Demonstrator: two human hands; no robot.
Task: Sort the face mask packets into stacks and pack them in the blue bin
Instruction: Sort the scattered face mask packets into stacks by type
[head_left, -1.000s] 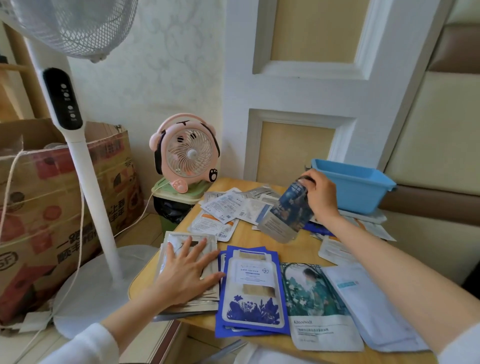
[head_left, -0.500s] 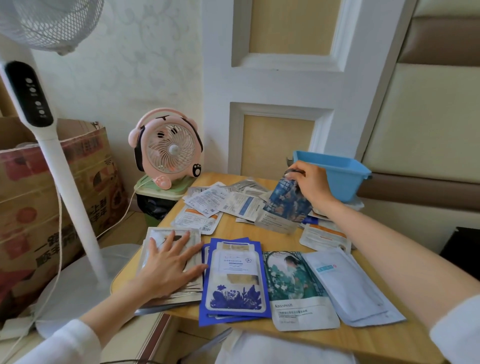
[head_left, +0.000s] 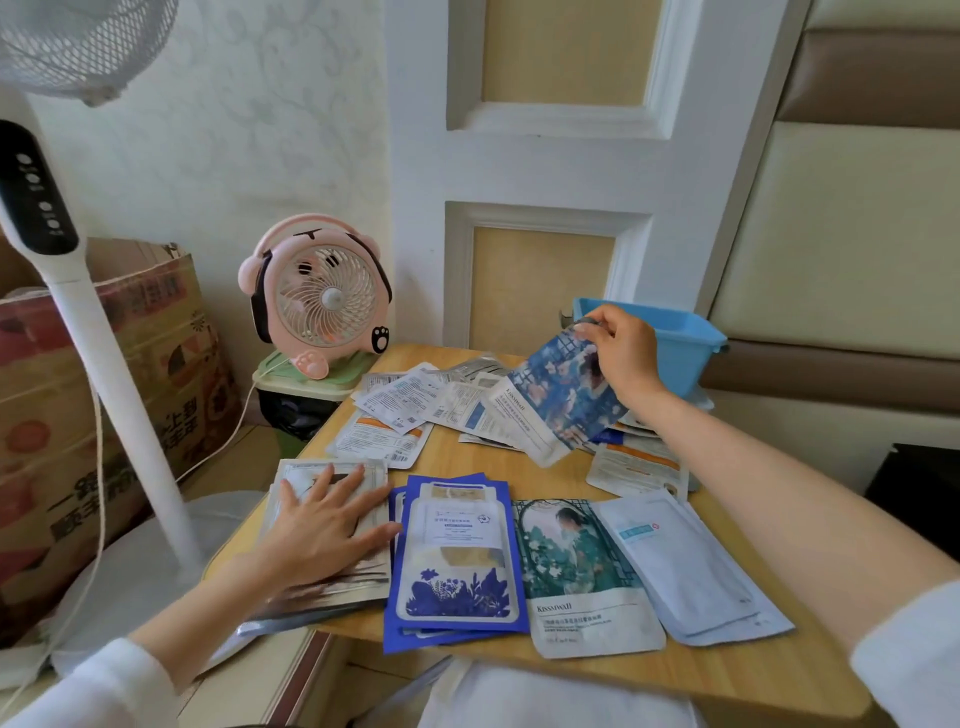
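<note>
Blue bin (head_left: 680, 338), pink fan (head_left: 322, 296), floral navy packet (head_left: 457, 556).

1. Head camera is looking forward and down from above the near edge of the wooden table (head_left: 753, 675), close in.
2. It is facing the blue bin (head_left: 691, 358) and panelled wall (head_left: 556, 119) beyond; wide lens is bending edges.

On the desk (head_left: 519, 467), the green packet (head_left: 576, 561) carries a brand name on its white lower panel that reads roughly "Kissmwall"; the lines under it are too small to read. The same name runs along the white end of the blue pictured packet (head_left: 561, 400) held by the right hand (head_left: 623, 358). The cardboard box (head_left: 104, 415) bears large black Chinese characters, upside down.
</note>
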